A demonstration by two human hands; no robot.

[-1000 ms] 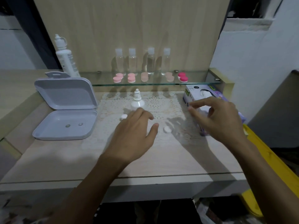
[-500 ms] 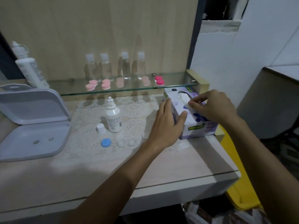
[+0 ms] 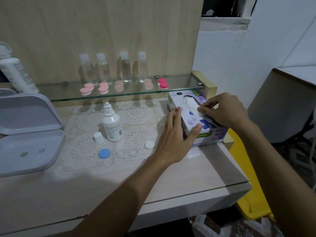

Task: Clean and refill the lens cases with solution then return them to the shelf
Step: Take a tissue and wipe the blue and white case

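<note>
An open clear lens case (image 3: 127, 152) lies on a lace mat (image 3: 136, 117) near the middle of a pale table (image 3: 196, 177), its two wells uncovered. A blue cap (image 3: 104, 153) lies just left of it and a white cap (image 3: 149, 145) just to its right. Behind them stands a small white solution bottle (image 3: 112, 127), upright and uncapped, with its white bottle cap (image 3: 98, 137) beside its left base.

To the right of the mat sits a purple tissue box (image 3: 193, 120). The left hand (image 3: 176, 137) rests against the box's near left side, fingers straight along it and thumb lying on the top. The right hand (image 3: 224, 112) reaches over the box and pinches a white tissue (image 3: 190, 104) sticking out of the top slot, between thumb and fingertips.

Above the table, a glass shelf (image 3: 179, 86) carries four pale pink lens cases (image 3: 87, 88) and one bright pink case (image 3: 163, 83) in a row, with four clear small bottles (image 3: 125, 69) behind them. At the left edge an open grey hinged box (image 3: 29, 134) lies on the table, and a large white bottle (image 3: 15, 74) stands behind it.
</note>
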